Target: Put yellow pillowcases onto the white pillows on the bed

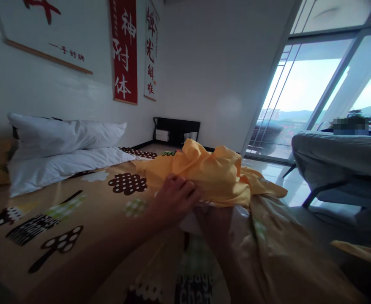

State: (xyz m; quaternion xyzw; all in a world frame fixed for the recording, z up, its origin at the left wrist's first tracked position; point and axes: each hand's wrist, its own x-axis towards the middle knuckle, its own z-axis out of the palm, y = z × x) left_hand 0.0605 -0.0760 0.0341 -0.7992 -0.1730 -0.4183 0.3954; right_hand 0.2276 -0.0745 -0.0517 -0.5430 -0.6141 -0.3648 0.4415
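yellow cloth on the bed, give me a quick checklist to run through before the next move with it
1. Left hand gripping the yellow cloth: ok, its fingers curl over the bunched edge.
2. Right hand gripping it: cannot tell, it sits in shadow under the cloth.
3. Cloth flat: not ok, it is bunched and crumpled.
4. Cloth fully on the patterned bedspread: not ok, one end trails toward the bed's right edge.
5. White pillows apart from the cloth: ok, they lie by the wall.
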